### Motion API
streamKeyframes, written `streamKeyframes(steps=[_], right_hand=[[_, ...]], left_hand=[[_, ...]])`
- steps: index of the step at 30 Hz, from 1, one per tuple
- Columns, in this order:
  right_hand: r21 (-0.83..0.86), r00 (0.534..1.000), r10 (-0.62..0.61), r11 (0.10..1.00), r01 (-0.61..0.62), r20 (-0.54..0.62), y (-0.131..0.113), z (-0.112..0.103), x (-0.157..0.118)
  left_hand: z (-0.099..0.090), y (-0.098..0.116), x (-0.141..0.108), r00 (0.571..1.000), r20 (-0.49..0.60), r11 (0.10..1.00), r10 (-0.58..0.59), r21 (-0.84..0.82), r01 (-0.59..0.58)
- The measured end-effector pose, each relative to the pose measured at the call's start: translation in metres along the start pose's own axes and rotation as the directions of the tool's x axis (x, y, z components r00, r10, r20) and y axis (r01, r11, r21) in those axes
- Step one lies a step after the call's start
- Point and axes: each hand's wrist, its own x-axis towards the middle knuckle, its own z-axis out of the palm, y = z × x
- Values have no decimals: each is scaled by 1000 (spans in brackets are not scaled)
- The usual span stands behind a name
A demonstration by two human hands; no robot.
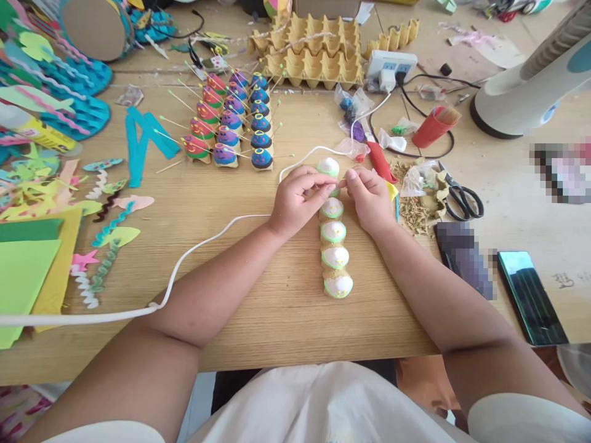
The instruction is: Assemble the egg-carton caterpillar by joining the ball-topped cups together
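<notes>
A strip of egg carton cups (335, 231) stands upright in front of me, its domes covered in white with light green rims and small yellow marks. Over its far part my left hand (298, 198) is closed, thumb and forefinger pinched together. From the other side my right hand (370, 200) pinches in the same way, its fingertips almost meeting the left ones. Whatever lies between the fingertips is too small to name. The hands partly cover the second dome from the far end.
Painted carton strips (226, 126) with green-tipped sticks stand at the back left. A white cable (203, 243) crosses the table and my left forearm. To the right lie scissors (463, 195), wood shavings (414, 215) and a phone (530, 298). Paper sheets (28, 277) are at left.
</notes>
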Motion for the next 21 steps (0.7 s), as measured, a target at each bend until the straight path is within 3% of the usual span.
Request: streamKeyframes(steps=[6,21], right_hand=[[0,999,-20,1000,20,48,-2,0,-1],[44,992,-46,998,41,118,-4,0,-1]], left_hand=[[-1,-3,1,996,-2,996,-86,-5,86],[4,-6,1,998,20,994,-61,-89,63]])
